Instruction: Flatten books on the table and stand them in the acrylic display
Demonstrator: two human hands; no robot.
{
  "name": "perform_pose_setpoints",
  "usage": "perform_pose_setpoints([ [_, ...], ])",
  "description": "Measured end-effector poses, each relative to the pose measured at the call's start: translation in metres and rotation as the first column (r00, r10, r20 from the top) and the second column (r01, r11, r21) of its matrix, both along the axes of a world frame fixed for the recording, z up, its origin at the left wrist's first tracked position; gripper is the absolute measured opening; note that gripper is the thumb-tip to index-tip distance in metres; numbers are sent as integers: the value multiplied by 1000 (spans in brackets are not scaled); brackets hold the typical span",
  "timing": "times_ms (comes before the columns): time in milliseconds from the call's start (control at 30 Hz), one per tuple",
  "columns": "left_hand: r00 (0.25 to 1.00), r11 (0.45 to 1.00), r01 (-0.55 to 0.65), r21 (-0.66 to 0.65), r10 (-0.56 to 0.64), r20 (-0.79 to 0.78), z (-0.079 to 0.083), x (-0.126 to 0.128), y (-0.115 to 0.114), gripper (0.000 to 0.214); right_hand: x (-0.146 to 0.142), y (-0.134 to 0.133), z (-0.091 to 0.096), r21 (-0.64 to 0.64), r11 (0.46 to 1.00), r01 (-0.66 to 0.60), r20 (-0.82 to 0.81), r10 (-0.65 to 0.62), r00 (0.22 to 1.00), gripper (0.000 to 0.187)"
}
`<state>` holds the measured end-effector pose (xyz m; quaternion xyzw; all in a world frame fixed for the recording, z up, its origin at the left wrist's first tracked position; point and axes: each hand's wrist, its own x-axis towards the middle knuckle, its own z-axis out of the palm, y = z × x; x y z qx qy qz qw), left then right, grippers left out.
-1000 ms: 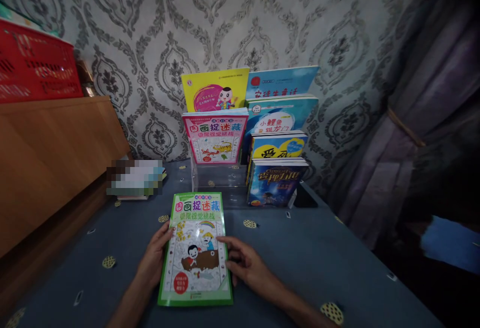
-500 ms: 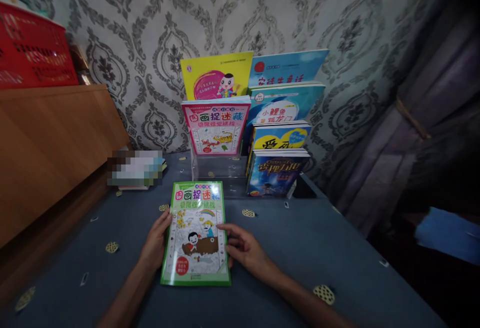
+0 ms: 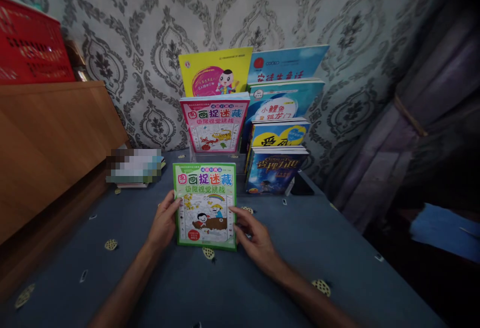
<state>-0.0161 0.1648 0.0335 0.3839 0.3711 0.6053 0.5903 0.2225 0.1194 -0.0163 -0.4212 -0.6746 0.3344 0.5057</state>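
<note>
The left hand (image 3: pixel 164 225) and the right hand (image 3: pixel 258 242) hold the green book (image 3: pixel 206 208) between them, over the near-middle part of the table (image 3: pixel 180 298). The left fingers grip its left edge, with one fingertip over the cover; the right fingers grip its right edge, one tip on the margin of the cover and another lower down against the side. The green book is tilted up with its cover facing the camera and its title at the top; whether its lower edge touches the table cannot be told. Just behind it is a clear rack (image 3: pixel 194 157), partly hidden. On the rack's left side the pink book (image 3: pixel 215 130) leans in front of the taller yellow book (image 3: pixel 213 68). On the right side, from back to front, are the blue book (image 3: pixel 288 63), the teal book (image 3: pixel 309 98), the yellow-and-blue book (image 3: pixel 281 133) and the dark blue book (image 3: pixel 273 170), each partly covering the one behind. A flat black object (image 3: pixel 303 187) lies just beside the dark blue book. Well to the left lies a pile (image 3: pixel 135 168) of books, its top blurred, near the cabinet (image 3: pixel 52 148), which carries a red basket (image 3: pixel 33 43).
</note>
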Motion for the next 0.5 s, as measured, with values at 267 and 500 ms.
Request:
perform_pose_setpoints([
  [267, 998, 979, -9, 206, 23, -64, -1, 16, 17, 31, 12, 3, 3, 339, 921, 191, 95, -235, 967, 32],
  [500, 988, 984, 4, 177, 23, -153, -39, 10, 16, 37, 9, 3, -1, 379, 902, 205, 138, -274, 952, 31],
])
